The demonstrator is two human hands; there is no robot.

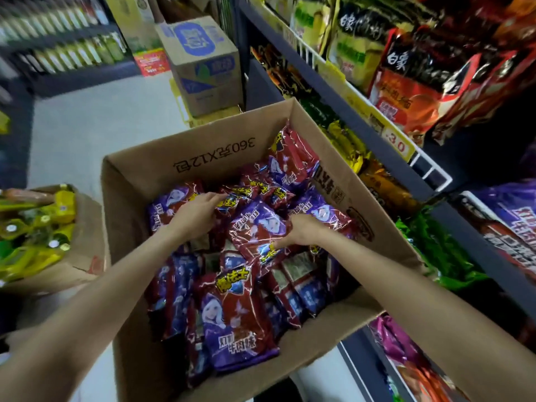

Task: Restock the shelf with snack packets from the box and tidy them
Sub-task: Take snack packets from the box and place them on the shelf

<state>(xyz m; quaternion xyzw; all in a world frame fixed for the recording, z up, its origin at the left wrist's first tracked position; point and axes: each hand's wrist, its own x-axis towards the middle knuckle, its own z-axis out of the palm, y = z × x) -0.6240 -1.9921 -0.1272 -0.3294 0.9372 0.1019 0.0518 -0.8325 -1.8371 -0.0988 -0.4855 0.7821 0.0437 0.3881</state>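
A red-and-purple snack packet [258,230] is held at the top of the heap inside the open cardboard box [185,158] — it is gripped at its right edge by the right hand [301,230], whose fingers are curled onto the foil. The left hand [197,211] is laid on the packets just to its left, fingers bent over the top of a neighbouring packet [232,198]; whether that one is truly gripped cannot be told. More packets of the same kind [235,320] are piled loosely through the box. The shelf [374,134] is seen to the right, filled with other bags, a yellow price tag [397,145] clipped to its rail. A second box [84,256] of yellow-capped bottles [34,227] stands at the left — a closed carton [203,62] is stacked farther back.
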